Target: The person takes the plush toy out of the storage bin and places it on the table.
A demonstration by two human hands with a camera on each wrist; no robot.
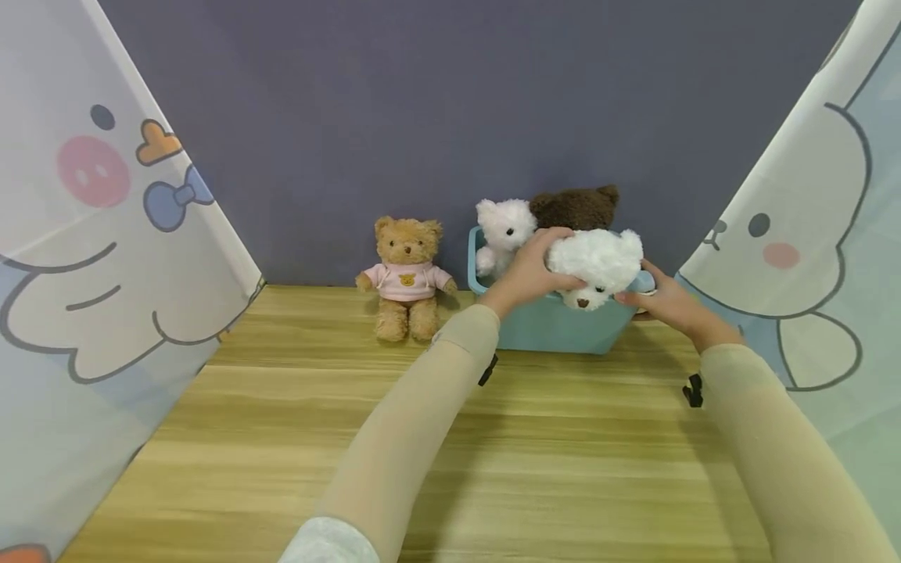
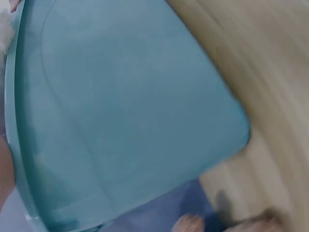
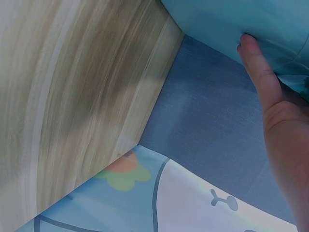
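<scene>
My left hand [image 1: 529, 270] was curled over the top and near side of the white bear [image 1: 597, 266], fingers sunk into its fur, so that hand was closed around the toy. My right hand [image 1: 665, 301] sat at the bear's other side by the right rim of the teal bin [image 1: 556, 328]; the right wrist view showed my thumb [image 3: 256, 67] lying straight against the bin's outer wall, and I could not tell whether the other fingers pinched the bear or only steadied the bin. The white bear lay face down and forward across the bin's front rim, above a second, smaller white bear [image 1: 504, 228] and a dark brown bear [image 1: 579, 206] that sat inside. A tan bear in a pink shirt [image 1: 407, 275] sat on the wooden table [image 1: 296, 438] just left of the bin, apart from it. I judged the white bear light, soft and squashy, not fragile, its plush a little slippery; a hold around the body or head from both sides seemed surest.
</scene>
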